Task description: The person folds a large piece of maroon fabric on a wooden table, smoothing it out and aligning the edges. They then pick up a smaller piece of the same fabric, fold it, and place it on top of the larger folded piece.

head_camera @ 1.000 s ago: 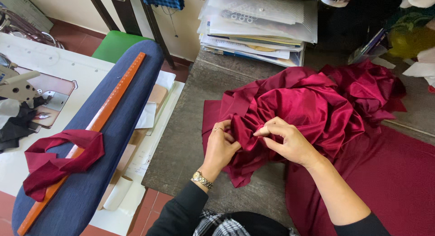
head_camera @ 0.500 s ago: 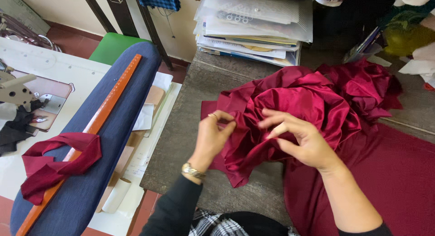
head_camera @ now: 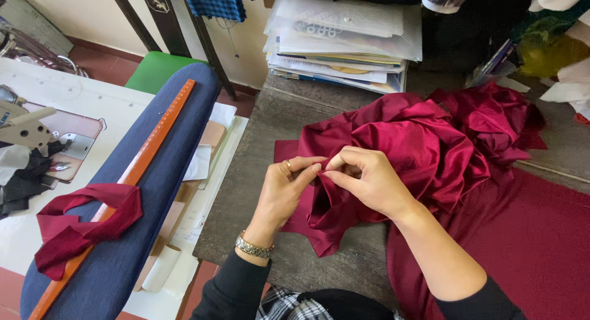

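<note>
The grey worktable (head_camera: 258, 172) under my arms is rough, worn wood, and most of its right side is covered by a flat spread of dark red cloth (head_camera: 541, 246) with a matte, felt-like face. On top of that lies the crimson satin fabric (head_camera: 424, 142), glossy and crumpled into deep folds; the heap runs from the far right corner down towards me, ending in a loose pointed flap at the near table edge. To my left stands a long padded ironing board (head_camera: 153, 191) in blue denim-like cloth, its long axis running from near left to far right, with an orange ruler (head_camera: 147, 157) lying along it and a twisted strip of the same red fabric (head_camera: 80, 225) draped across. Beyond the table is a stack of papers and plastic folders (head_camera: 344, 43), piled flat. A sewing machine (head_camera: 31, 136) sits at far left.

My left hand (head_camera: 286, 194), watch at the wrist, pinches a fold of the satin between thumb and fingertips. My right hand (head_camera: 369, 182) meets it, fingers curled and pressed together on the same fold.
</note>
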